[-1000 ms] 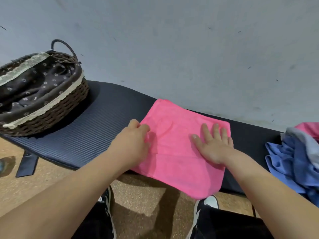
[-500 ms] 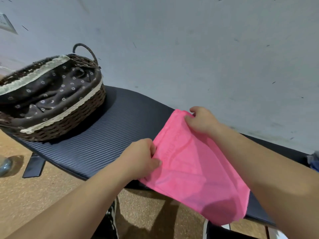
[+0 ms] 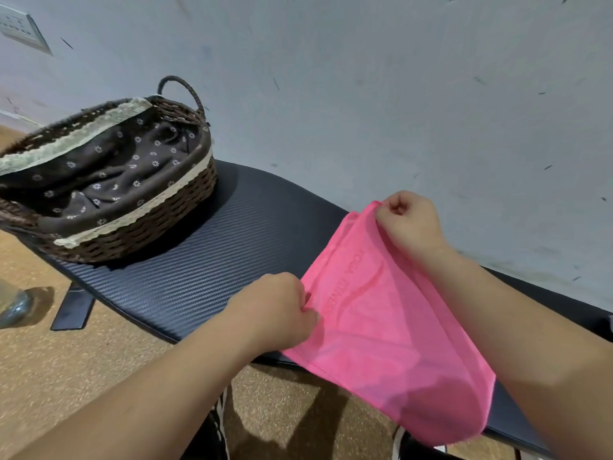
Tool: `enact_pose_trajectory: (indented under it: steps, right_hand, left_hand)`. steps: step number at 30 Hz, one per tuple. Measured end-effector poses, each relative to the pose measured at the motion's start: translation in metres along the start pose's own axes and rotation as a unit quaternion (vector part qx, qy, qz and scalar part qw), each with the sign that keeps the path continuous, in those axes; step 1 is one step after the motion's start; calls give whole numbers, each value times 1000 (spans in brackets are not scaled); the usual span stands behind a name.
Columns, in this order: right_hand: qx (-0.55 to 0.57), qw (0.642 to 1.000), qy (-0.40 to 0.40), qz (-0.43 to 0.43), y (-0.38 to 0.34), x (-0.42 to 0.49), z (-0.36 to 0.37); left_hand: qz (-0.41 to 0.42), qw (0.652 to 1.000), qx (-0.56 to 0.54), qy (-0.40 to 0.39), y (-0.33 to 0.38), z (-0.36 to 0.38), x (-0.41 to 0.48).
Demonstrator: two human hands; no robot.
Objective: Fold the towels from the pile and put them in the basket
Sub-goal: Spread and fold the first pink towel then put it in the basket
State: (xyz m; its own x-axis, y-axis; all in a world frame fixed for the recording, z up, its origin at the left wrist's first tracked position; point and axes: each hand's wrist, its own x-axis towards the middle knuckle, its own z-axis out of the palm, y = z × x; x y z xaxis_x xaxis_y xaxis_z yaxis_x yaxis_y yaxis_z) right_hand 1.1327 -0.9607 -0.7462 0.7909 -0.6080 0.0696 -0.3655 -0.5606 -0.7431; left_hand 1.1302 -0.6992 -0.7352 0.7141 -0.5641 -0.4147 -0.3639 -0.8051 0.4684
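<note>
Towel (image 3: 381,327), pink, folded: held partly raised over table (image 3: 215,260). Left hand (image 3: 275,310) and right hand (image 3: 408,224) each kept a pinching grip on a corner, probably for carrying to the basket (image 3: 132,227), standing well left.

Grey wall (image 3: 365,78); speckled cork floor (image 3: 66,376)

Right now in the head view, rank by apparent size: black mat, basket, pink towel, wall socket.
1. black mat
2. basket and pink towel: alike, towel nearer, so unranked
3. wall socket
</note>
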Motion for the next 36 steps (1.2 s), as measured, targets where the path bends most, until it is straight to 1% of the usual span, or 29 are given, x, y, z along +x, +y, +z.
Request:
enact_pose_trajectory:
  steps: [1,2,6,11,14,16,18,19,20,22,23,24,27,29,31,32,34,35,36]
  right_hand:
    - [36,998,-22,39,-2,0,2]
    - [40,997,-40,61,-1,2,6]
    - [10,994,-67,91,7,10,21]
    - [16,993,-67,98,5,20,29]
    - [3,993,-74,94,7,24,31]
    - [-29,992,-84,89,9,25,34]
    - [-82,990,-76,82,10,23,38]
    - [-108,990,-61,72,9,21,39]
    - [-131,989,-43,56,9,19,40]
    - [-159,987,-5,0,8,13,41]
    - [-161,987,8,-27,10,11,40]
    - [-158,986,16,-47,10,9,37]
    - [-151,987,-1,-64,17,-2,20]
    - [-172,984,-21,-46,26,-17,1]
    - [-227,972,-60,10,37,-40,-21]
    - [-273,956,-92,53,42,-52,-31]
    - [-361,906,-172,142,47,-76,-47]
    - [-382,885,-201,173,48,-86,-52]
    - [-384,877,-215,191,49,-95,-54]
  left_hand:
    - [-4,1000,8,-3,-2,-1,-1]
    - [-7,1000,3,-7,-4,-2,-2]
    - [-27,997,-76,-7,-11,-7,-3]
    - [-48,980,-192,-39,-17,-10,-8]
    - [-66,978,-195,-34,-26,-11,-6]
    - [-66,976,-203,-37,-28,-11,-5]
    - [-60,970,-229,-54,-27,-10,-5]
    - [-57,973,-220,-49,-25,-9,-7]
    - [-49,982,-179,-33,-25,-9,-7]
    - [-35,998,-40,27,-24,-8,-6]
    - [-32,998,16,57,-23,-8,-6]
    - [-34,996,43,72,-22,-6,-5]
    - [-41,996,38,73,-19,2,-4]
    - [-37,996,31,69,-16,7,-5]
    - [-28,998,13,60,-13,8,-5]
    - [-23,998,5,57,-12,8,-4]
    - [-14,998,-12,62,-12,7,-5]
    - [-9,997,-20,72,-11,6,-5]
    - [-5,996,-32,82,-10,3,-5]
